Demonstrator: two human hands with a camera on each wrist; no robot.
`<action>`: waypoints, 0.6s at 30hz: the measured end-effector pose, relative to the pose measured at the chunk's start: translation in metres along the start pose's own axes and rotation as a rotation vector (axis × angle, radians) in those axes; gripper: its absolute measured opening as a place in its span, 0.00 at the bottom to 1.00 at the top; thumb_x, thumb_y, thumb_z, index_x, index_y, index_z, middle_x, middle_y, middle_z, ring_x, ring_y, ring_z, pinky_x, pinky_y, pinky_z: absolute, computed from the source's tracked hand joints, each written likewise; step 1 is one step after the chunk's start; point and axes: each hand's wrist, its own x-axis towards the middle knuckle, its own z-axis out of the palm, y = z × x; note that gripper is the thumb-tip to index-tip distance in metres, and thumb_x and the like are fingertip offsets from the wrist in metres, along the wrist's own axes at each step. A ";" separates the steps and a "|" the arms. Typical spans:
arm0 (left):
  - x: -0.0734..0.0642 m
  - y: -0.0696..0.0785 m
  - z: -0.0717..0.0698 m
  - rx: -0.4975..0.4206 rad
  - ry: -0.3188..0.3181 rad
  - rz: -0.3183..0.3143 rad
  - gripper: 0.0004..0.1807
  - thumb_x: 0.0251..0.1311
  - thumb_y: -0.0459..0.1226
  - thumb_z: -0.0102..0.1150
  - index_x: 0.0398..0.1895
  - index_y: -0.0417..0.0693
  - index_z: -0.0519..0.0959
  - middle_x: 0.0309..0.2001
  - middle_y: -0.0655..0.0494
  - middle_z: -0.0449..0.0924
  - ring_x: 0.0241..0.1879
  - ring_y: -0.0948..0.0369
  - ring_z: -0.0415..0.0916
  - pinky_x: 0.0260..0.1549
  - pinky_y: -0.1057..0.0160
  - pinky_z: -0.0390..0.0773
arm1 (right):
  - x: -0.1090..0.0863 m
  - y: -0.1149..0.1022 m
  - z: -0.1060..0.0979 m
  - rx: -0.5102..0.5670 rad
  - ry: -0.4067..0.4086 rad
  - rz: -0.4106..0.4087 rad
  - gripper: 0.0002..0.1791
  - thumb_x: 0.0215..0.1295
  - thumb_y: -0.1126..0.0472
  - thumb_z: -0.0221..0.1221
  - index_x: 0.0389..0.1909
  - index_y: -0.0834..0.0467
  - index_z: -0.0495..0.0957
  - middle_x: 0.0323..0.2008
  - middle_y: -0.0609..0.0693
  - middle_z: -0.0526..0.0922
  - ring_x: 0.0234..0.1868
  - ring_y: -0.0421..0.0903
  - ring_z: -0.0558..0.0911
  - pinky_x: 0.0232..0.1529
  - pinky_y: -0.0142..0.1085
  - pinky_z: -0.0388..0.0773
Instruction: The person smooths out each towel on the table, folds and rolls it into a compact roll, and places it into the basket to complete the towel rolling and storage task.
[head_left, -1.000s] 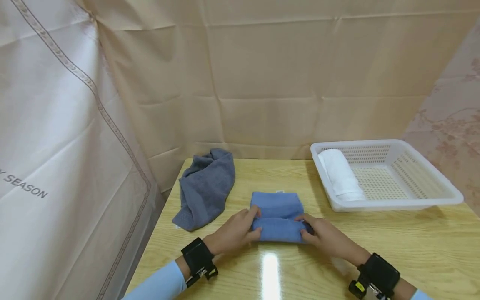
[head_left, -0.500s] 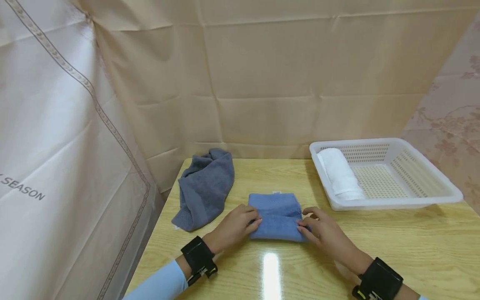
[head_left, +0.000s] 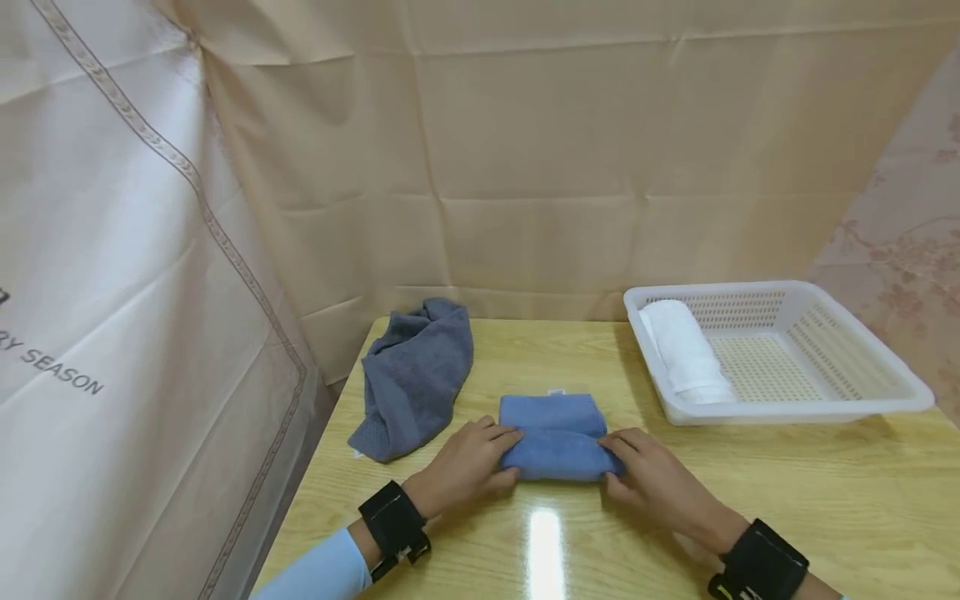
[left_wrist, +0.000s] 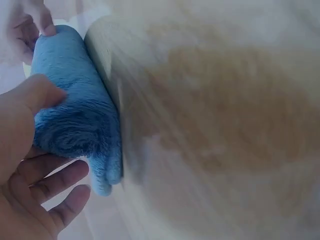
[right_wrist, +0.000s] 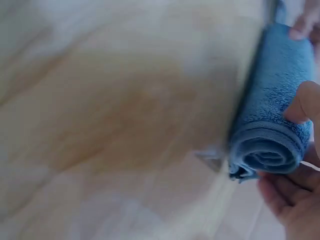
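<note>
A blue towel [head_left: 558, 457] lies on the table, its near part rolled up and its far part still flat with a small white tag at the back edge. My left hand [head_left: 472, 462] grips the left end of the roll, thumb on the near side and fingers over the top. At the right end my right hand [head_left: 652, 479] holds the roll the same way. Both wrist views show the spiral end of the rolled towel [left_wrist: 75, 130], pinched between thumb and fingers; the right wrist view shows the layers of the towel [right_wrist: 267, 152] clearly.
To the left lies a crumpled dark grey towel [head_left: 416, 379]. A white plastic basket [head_left: 817, 408] stands at the back right, with a rolled white towel [head_left: 686, 354] along its left side. Beige cloth [head_left: 525, 167] hangs behind the wooden table [head_left: 787, 475].
The roll of blue towel has become thicker and the flat part behind it shorter. My right fingers, lifted half a second ago, are back on the roll's right end.
</note>
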 end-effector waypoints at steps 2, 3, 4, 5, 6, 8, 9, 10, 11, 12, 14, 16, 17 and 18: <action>0.000 -0.001 0.002 -0.077 -0.012 -0.037 0.25 0.72 0.47 0.61 0.66 0.43 0.78 0.57 0.53 0.83 0.46 0.60 0.77 0.45 0.61 0.78 | 0.002 0.001 -0.004 0.097 -0.067 0.083 0.22 0.62 0.62 0.68 0.57 0.66 0.81 0.47 0.53 0.84 0.47 0.48 0.84 0.45 0.42 0.83; 0.000 -0.001 0.003 -0.118 -0.019 -0.059 0.25 0.73 0.46 0.59 0.67 0.44 0.77 0.56 0.53 0.83 0.44 0.61 0.77 0.44 0.62 0.78 | 0.004 0.002 -0.006 0.154 -0.094 0.124 0.21 0.65 0.62 0.66 0.57 0.65 0.80 0.44 0.51 0.84 0.43 0.46 0.83 0.42 0.41 0.83; -0.001 -0.001 0.004 -0.158 -0.025 -0.084 0.25 0.74 0.46 0.57 0.69 0.45 0.75 0.55 0.53 0.83 0.42 0.63 0.76 0.41 0.63 0.77 | 0.006 0.003 -0.006 0.217 -0.115 0.163 0.20 0.66 0.62 0.65 0.57 0.64 0.80 0.41 0.48 0.84 0.40 0.44 0.82 0.38 0.39 0.82; -0.002 -0.002 0.005 -0.194 -0.031 -0.108 0.25 0.75 0.46 0.56 0.70 0.46 0.74 0.54 0.54 0.83 0.40 0.63 0.74 0.39 0.64 0.76 | 0.007 0.005 -0.006 0.282 -0.128 0.195 0.18 0.68 0.63 0.63 0.57 0.62 0.79 0.36 0.46 0.82 0.35 0.41 0.80 0.34 0.37 0.80; -0.002 -0.002 0.006 -0.225 -0.034 -0.129 0.25 0.76 0.46 0.54 0.71 0.48 0.73 0.52 0.55 0.83 0.39 0.64 0.73 0.36 0.66 0.74 | 0.009 0.007 -0.006 0.341 -0.137 0.227 0.16 0.69 0.64 0.62 0.57 0.61 0.78 0.31 0.44 0.80 0.30 0.38 0.77 0.30 0.35 0.78; -0.003 -0.003 0.008 -0.284 -0.041 -0.167 0.24 0.78 0.48 0.52 0.72 0.54 0.72 0.47 0.59 0.81 0.35 0.65 0.70 0.32 0.67 0.71 | 0.011 0.010 -0.005 0.440 -0.150 0.277 0.14 0.72 0.65 0.60 0.56 0.58 0.74 0.23 0.41 0.71 0.22 0.35 0.68 0.23 0.31 0.69; -0.002 -0.003 0.009 -0.307 -0.040 -0.179 0.23 0.78 0.49 0.51 0.72 0.57 0.72 0.44 0.60 0.80 0.34 0.65 0.69 0.30 0.67 0.69 | 0.012 0.011 -0.004 0.472 -0.156 0.295 0.14 0.72 0.65 0.59 0.55 0.57 0.72 0.22 0.40 0.69 0.21 0.33 0.66 0.22 0.31 0.67; -0.002 -0.003 0.009 -0.328 -0.037 -0.187 0.23 0.79 0.49 0.50 0.72 0.58 0.72 0.41 0.61 0.78 0.33 0.64 0.68 0.30 0.67 0.68 | 0.013 0.012 -0.004 0.507 -0.166 0.319 0.14 0.73 0.66 0.58 0.56 0.58 0.71 0.20 0.40 0.67 0.20 0.33 0.64 0.22 0.31 0.65; -0.001 -0.004 0.009 -0.344 -0.032 -0.191 0.22 0.79 0.49 0.49 0.71 0.59 0.72 0.40 0.62 0.76 0.34 0.64 0.68 0.31 0.67 0.69 | 0.014 0.013 -0.004 0.539 -0.180 0.348 0.14 0.74 0.65 0.57 0.56 0.59 0.69 0.19 0.41 0.66 0.19 0.34 0.63 0.21 0.30 0.63; -0.001 -0.004 0.009 -0.351 -0.024 -0.189 0.21 0.79 0.49 0.49 0.70 0.60 0.73 0.41 0.62 0.76 0.37 0.64 0.70 0.33 0.67 0.70 | 0.015 0.014 -0.004 0.569 -0.197 0.386 0.15 0.75 0.64 0.57 0.57 0.59 0.68 0.19 0.41 0.65 0.19 0.34 0.63 0.22 0.30 0.62; 0.001 -0.004 0.008 -0.362 -0.013 -0.178 0.20 0.79 0.48 0.49 0.68 0.57 0.74 0.45 0.61 0.78 0.43 0.63 0.73 0.38 0.65 0.74 | 0.018 0.014 -0.004 0.627 -0.229 0.449 0.17 0.75 0.63 0.57 0.60 0.60 0.65 0.21 0.44 0.67 0.22 0.38 0.65 0.24 0.31 0.62; 0.002 -0.005 0.006 -0.367 -0.010 -0.163 0.19 0.79 0.46 0.50 0.67 0.53 0.74 0.51 0.59 0.79 0.50 0.62 0.75 0.46 0.63 0.76 | 0.022 0.015 -0.005 0.658 -0.250 0.498 0.19 0.75 0.62 0.57 0.60 0.61 0.63 0.24 0.47 0.70 0.26 0.42 0.68 0.27 0.32 0.64; 0.002 -0.005 0.006 -0.370 -0.017 -0.157 0.19 0.79 0.46 0.50 0.66 0.52 0.74 0.55 0.57 0.78 0.53 0.62 0.75 0.50 0.62 0.77 | 0.024 0.014 -0.006 0.662 -0.249 0.512 0.19 0.74 0.62 0.58 0.59 0.61 0.63 0.28 0.49 0.73 0.29 0.43 0.71 0.28 0.33 0.67; 0.002 -0.006 0.005 -0.382 -0.033 -0.156 0.19 0.79 0.47 0.50 0.67 0.51 0.73 0.58 0.56 0.78 0.55 0.62 0.75 0.52 0.61 0.77 | 0.025 0.014 -0.005 0.648 -0.236 0.506 0.18 0.74 0.62 0.59 0.57 0.61 0.65 0.31 0.50 0.74 0.31 0.44 0.73 0.30 0.33 0.69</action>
